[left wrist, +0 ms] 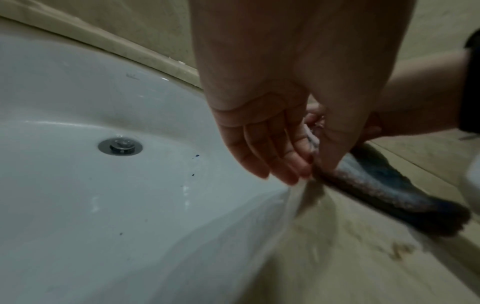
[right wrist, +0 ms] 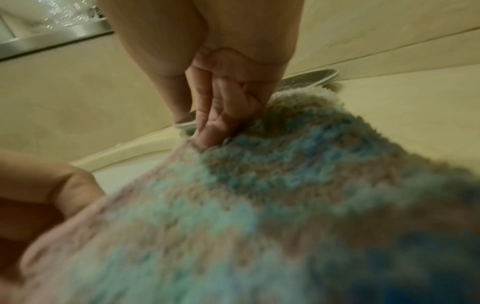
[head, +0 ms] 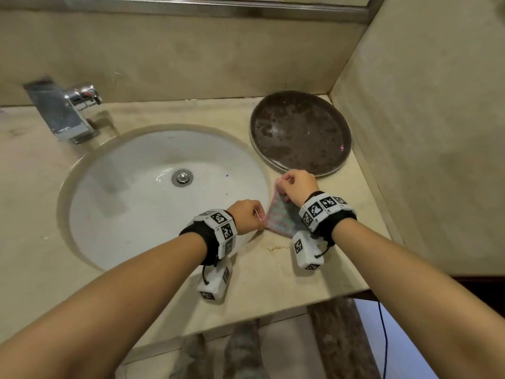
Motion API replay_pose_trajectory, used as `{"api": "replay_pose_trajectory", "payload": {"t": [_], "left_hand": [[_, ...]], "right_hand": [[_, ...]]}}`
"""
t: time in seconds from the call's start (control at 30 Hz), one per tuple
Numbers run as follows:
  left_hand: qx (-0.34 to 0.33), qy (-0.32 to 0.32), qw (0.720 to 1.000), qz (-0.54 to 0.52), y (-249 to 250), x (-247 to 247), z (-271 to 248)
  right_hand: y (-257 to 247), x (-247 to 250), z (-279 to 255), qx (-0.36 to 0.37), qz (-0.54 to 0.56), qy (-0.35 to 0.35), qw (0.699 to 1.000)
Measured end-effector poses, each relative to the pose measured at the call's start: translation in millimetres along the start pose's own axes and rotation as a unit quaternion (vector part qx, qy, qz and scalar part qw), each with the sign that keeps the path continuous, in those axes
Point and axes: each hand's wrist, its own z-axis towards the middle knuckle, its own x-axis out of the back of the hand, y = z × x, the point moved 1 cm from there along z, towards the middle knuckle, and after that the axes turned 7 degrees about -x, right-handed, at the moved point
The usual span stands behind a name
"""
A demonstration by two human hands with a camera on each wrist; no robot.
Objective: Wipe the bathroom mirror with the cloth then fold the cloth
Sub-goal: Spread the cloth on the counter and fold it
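sink, tray (speckled), faucet

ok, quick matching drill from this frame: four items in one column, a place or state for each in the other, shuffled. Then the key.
Items:
1. cloth
2. tray
3. faucet
4. drain plug

Place or state:
A. chrome, behind the sink at the far left
B. dark and round, lying in the counter's back right corner
C. pinched at two corners, one by the left hand, one by the right hand
D. at the middle of the white basin

Pairs: 1-C, 2-B, 3-A, 4-D
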Motion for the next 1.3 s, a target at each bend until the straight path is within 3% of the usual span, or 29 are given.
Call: {"api": "replay_pose_trajectory", "payload": {"t": [0.1, 0.2, 0.3, 0.43, 0.57, 0.7, 0.77, 0.97, 1.07, 1.23, 1.3], "left_hand": [[0.024, 0.021, 0.999, 0.007, 7.4, 7.4, 8.7], [0.043, 0.061, 0.997, -0.003, 19.8, 8.6, 17.6], [0.054, 0.057, 0.997, -0.012, 35.2, 1.3, 26.0], [0.085, 0.072, 0.994, 0.005, 45.6, -4.8, 35.1], [0.129, 0.088, 0.987, -0.021, 45.2, -3.0, 37.3], [0.135, 0.106, 0.982, -0.076, 39.6, -2.5, 35.2], [0.127, 0.110, 0.981, -0.099, 37.8, 1.0, 30.4], [0.086, 0.066, 0.977, -0.183, 48.0, 19.9, 5.2], [0.056, 0.086, 0.972, -0.213, 59.0, 41.4, -7.2], [0.047, 0.066, 0.942, -0.326, 75.6, 76.5, -24.0], [0.044, 0.049, 0.917, -0.393, 85.6, 86.7, -25.6]], "right_hand": [[9.8, 20.1, 0.4, -0.017, 0.031, 0.078, 0.996], [32.4, 40.6, -2.5, -0.112, 0.023, 0.118, 0.986], [59.1, 42.8, -5.8, -0.206, 0.015, 0.078, 0.975], [76.9, 34.3, -14.5, -0.243, 0.110, -0.003, 0.964], [73.4, 22.7, -17.8, -0.229, 0.155, -0.044, 0.960], [61.9, 20.3, -22.7, -0.192, 0.184, 0.003, 0.964], [53.2, 22.4, -25.9, -0.161, 0.235, 0.032, 0.958], [1.9, 48.6, -44.9, -0.038, 0.237, 0.053, 0.969], [-26.8, 64.1, -55.7, -0.020, 0.253, 0.049, 0.966], [-67.1, 96.8, -74.0, 0.023, 0.327, 0.000, 0.945], [-77.6, 109.1, -79.4, 0.045, 0.365, -0.019, 0.930]]}}
